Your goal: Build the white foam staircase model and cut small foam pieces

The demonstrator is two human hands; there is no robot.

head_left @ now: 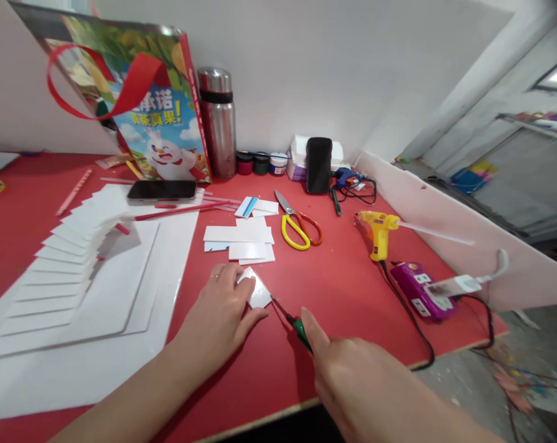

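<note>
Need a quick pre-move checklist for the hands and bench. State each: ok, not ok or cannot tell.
1. Left hand steadying the small white piece: ok, fingers on it.
2. Right hand gripping the green-handled tool: ok.
3. Tool tip at the piece: ok for position, by its right corner; actual contact, cannot tell.
4. Scissors out of the way: ok, lying beyond the piece.
5. Glue gun cool: cannot tell.
</note>
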